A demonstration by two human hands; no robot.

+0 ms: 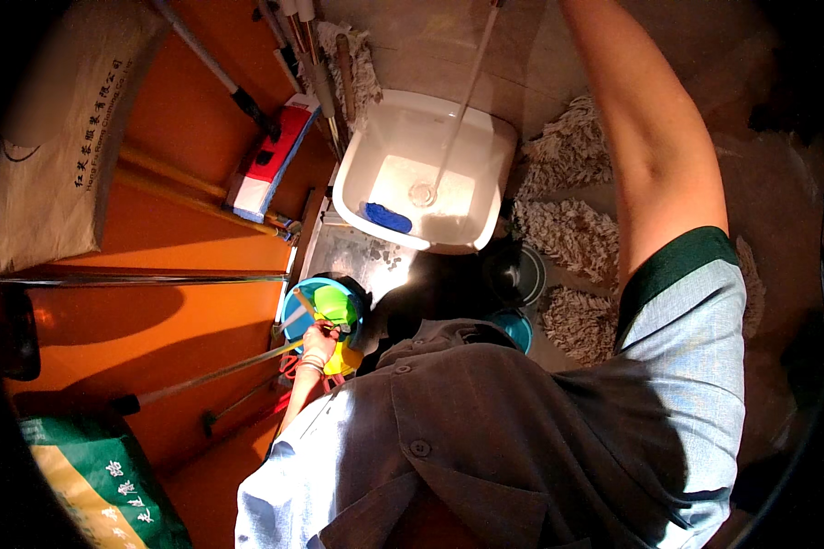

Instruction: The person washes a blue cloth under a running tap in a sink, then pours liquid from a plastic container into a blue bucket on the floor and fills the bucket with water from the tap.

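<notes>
Light-blue bucket [316,282], at about eight o'clock from the middle of our view, with our left hand [315,348] over its near rim. Biggest around it is the orange panel [183,320], filling the nine o'clock side. Next comes the white sink [481,165], at one o'clock from that hand, then the shaggy mop heads [572,229], spread from three to five o'clock of the sink. Our right arm [664,146] stretches toward twelve o'clock and leaves the view, so we cannot tell how the right hand stands.

From our left hand, the bucket opens toward twelve o'clock, and the left arm is clearly the nearer one. Round from above, the bucket shows no long axis; the pole [229,368] does, running from beside the hand toward half past eight, its near end yellow. The bucket looks plain and smooth, lit on its ten o'clock side. Inside sits a bright green item [331,302], with a slim tan stick [304,300] leaning at its ten o'clock edge. Our left fingers bunch below the green; we cannot tell whether they pinch it, the pole or nothing.
</notes>
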